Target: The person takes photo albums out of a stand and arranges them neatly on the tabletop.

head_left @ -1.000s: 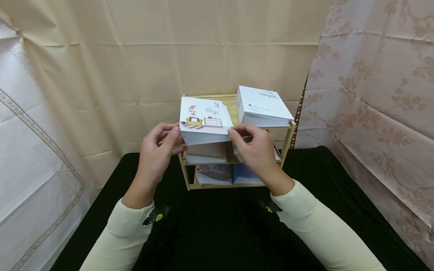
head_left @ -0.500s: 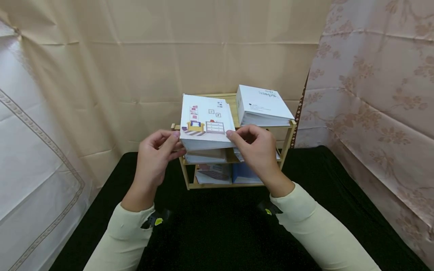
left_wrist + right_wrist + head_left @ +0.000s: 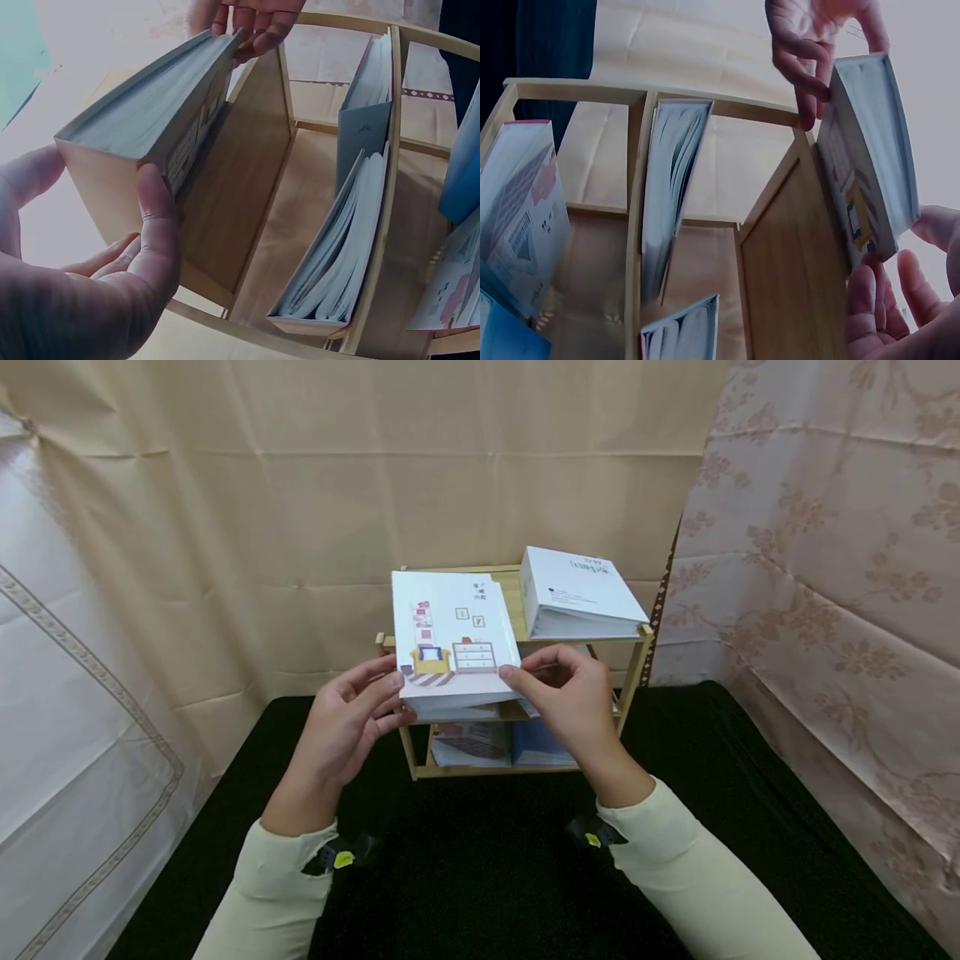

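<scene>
White, with a small furnished room printed on its cover, the book [image 3: 450, 618] is at the front left of the wooden shelf [image 3: 512, 592], its near edge jutting out past the top board's front edge. Both hands grasp it. The left hand [image 3: 339, 722] pinches it at its left near corner, thumb against the cover's side and the other fingers lower down; the right hand [image 3: 577, 706] pinches the right near corner, thumb on the cover and fingers bent beneath. Whether the book's underside touches the board I cannot tell.

Compared with a second ago, the near edge has come down towards the person, while the far edge lies almost where it did. More of the cover faces up now, and the strip of pages along the near side looks thinner. Both hands have drawn back with it. The shelf's top left front corner, covered by the left hand then, now shows, and the pale book [image 3: 463, 713] at the left of the middle tier, plainer to see then, is mostly hidden.

On the top board, towards its right end and reaching the right front corner, the second book [image 3: 581, 593] has not moved. On the bottom tier the pink-edged book [image 3: 526, 199] stays at the left, with the blue book [image 3: 543, 745] to its right. Black cloth [image 3: 465, 868] lies under the shelf.
</scene>
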`<state>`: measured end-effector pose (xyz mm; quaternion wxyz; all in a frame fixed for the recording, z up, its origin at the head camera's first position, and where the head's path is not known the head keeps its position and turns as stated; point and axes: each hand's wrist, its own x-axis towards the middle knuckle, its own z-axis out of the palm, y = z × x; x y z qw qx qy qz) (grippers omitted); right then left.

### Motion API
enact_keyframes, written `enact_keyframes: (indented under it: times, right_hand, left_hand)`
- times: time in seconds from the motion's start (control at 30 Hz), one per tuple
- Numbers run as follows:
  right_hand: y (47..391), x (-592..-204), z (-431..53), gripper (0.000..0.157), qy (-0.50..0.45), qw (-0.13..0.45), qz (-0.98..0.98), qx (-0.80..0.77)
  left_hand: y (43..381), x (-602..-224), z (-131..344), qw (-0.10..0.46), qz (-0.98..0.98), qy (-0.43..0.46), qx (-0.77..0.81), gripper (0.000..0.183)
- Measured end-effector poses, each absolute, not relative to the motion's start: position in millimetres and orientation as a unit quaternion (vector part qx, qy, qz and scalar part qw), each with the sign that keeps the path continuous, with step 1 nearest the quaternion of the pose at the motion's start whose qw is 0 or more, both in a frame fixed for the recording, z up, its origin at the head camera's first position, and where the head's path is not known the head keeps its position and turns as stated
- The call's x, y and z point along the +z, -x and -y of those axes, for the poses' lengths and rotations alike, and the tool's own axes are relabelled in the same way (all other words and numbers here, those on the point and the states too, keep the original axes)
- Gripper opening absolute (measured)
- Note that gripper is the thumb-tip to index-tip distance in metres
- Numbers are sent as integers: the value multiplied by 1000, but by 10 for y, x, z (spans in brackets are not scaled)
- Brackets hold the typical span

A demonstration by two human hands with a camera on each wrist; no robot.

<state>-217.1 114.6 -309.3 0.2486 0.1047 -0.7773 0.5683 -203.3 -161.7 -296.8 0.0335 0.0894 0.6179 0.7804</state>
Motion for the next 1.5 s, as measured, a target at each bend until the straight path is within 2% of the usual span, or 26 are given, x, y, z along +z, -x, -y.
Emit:
enact_keyframes:
  times: [0.3,0.5,1.03,1.5]
  right_hand:
    - [2147,-3193,-1165,41,-103,182,769,604]
    - [2128,-3251,-1154,53,-110,150,763,620]
    - [2032,-3453,-1142,52,-116,136,768,615]
    - [1992,-3636,-1056,51,-141,145,747,633]
  left_hand:
    - [2025,-3074,1629,52,-619,-94,778,60]
    - [1990,-3132,1666,55,-613,-102,782,58]
    - [1914,-3325,1783,71,-647,-138,747,59]
    - [1870,-3471,1901,53,-656,-201,725,59]
